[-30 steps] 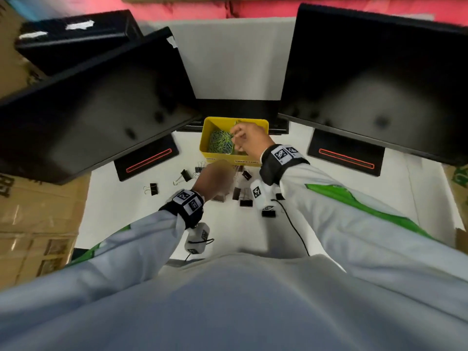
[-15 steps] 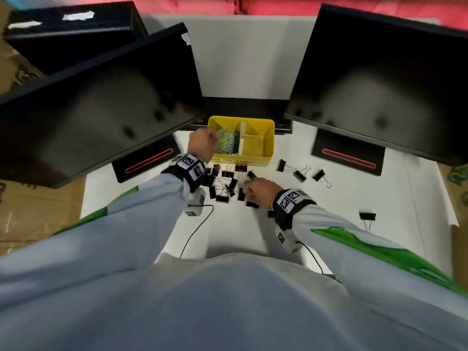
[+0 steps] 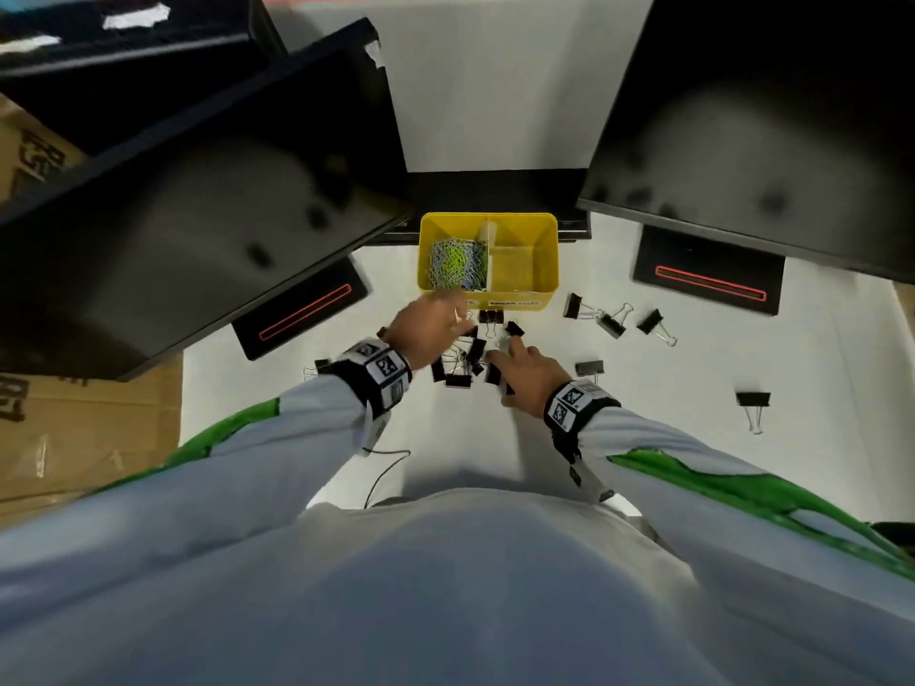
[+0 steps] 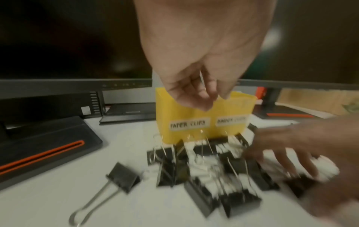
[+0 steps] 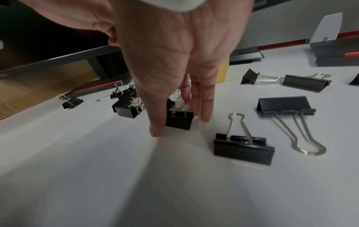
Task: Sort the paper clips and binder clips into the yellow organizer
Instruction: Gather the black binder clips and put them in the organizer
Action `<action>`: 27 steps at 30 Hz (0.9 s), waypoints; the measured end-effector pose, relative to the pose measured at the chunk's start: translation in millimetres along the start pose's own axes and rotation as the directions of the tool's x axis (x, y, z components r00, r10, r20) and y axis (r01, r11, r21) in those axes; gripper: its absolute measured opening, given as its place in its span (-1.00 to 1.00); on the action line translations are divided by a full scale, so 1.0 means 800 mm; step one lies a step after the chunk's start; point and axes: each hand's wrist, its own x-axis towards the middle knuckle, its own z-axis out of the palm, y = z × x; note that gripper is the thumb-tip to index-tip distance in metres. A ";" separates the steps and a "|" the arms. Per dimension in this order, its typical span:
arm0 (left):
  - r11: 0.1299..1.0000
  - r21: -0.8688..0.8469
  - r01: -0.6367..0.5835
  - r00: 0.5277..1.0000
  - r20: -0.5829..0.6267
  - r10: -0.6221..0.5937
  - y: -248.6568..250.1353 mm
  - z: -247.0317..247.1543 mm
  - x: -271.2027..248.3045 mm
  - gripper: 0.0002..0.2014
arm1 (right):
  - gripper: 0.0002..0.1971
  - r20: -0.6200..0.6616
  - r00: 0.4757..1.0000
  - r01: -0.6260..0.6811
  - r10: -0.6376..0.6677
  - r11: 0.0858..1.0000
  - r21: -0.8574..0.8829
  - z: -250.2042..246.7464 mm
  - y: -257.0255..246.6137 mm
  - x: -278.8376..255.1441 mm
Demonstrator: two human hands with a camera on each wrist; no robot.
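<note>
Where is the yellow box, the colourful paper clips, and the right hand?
Yellow box [image 3: 543, 250]: head view, right wall.
Paper clips [image 3: 453, 264]: head view, middle of heap.
Right hand [image 3: 532, 378]: head view, back of hand.

Clips and yellow organizer [image 3: 542, 294]

Colourful paper clips [image 3: 455, 264] fill the organizer's left compartment — black binder clips [image 3: 463, 361] lie heaped just before it, others scattered to its right.

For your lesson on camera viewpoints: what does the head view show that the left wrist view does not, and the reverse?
Only the head view looks into the yellow organizer, where coloured paper clips fill the left compartment and the right one looks bare. Only the left wrist view shows the front labels clearly, the left one reading paper clips. Both show the left hand above the black binder clips, which lie before the organizer.
</note>
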 end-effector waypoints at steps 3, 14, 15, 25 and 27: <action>0.994 0.101 -0.047 0.966 0.257 0.020 -0.015 0.041 -0.021 -0.43 | -0.36 -0.001 1.000 -0.007 0.007 1.000 0.022 -0.001 -0.004 0.000; 0.934 0.279 -0.223 0.938 0.323 0.128 -0.008 0.088 -0.045 -0.45 | -0.43 0.007 1.000 -0.029 0.029 0.997 0.069 -0.008 0.005 -0.018; 0.943 0.248 -0.223 0.939 0.315 0.140 -0.009 0.088 -0.046 -0.47 | -0.45 -0.005 0.999 -0.039 0.040 0.995 0.089 -0.010 0.007 -0.020; 0.983 -0.108 -0.151 0.982 0.099 0.162 -0.002 0.054 -0.047 -0.67 | -0.67 -0.298 0.931 -0.029 0.210 0.856 0.516 -0.079 0.027 -0.035; 0.968 -0.215 -0.125 0.990 0.038 0.137 0.009 0.034 -0.040 -0.69 | -0.67 -0.349 0.900 -0.002 0.260 0.804 0.594 -0.104 0.034 -0.026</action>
